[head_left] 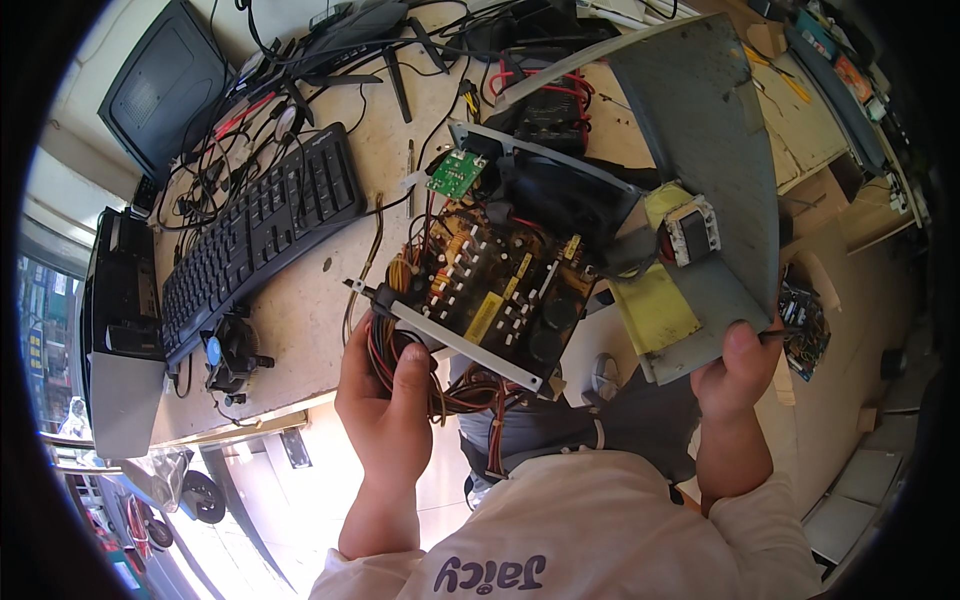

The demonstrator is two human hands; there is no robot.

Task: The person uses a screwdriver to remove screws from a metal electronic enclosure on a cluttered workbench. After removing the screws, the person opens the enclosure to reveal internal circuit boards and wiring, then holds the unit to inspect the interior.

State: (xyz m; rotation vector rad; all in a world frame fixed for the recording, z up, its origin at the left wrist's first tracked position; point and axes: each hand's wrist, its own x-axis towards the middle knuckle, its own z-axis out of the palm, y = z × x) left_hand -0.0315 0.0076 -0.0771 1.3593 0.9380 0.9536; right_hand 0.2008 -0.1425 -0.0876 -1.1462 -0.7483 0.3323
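Observation:
An opened power supply unit point(500, 290) with a brown circuit board, capacitors and a bundle of coloured wires point(455, 395) is held over the front edge of the workbench. My left hand point(385, 400) grips its metal frame and the wire bundle at the lower left. My right hand point(735, 375) holds the corner of its grey metal cover point(700, 130), swung open to the right. A small transformer point(692, 232) and yellow insulating sheet point(655, 305) sit on the cover's inside. A small green circuit board point(456, 173) hangs by the unit's top.
A black keyboard point(255, 235) lies on the wooden workbench point(300, 310) to the left, with a small cooling fan point(230, 352), tangled cables point(300, 90), a monitor point(165, 85) and a black computer case point(120, 320). Another circuit board point(805, 325) lies at the right. The floor is below.

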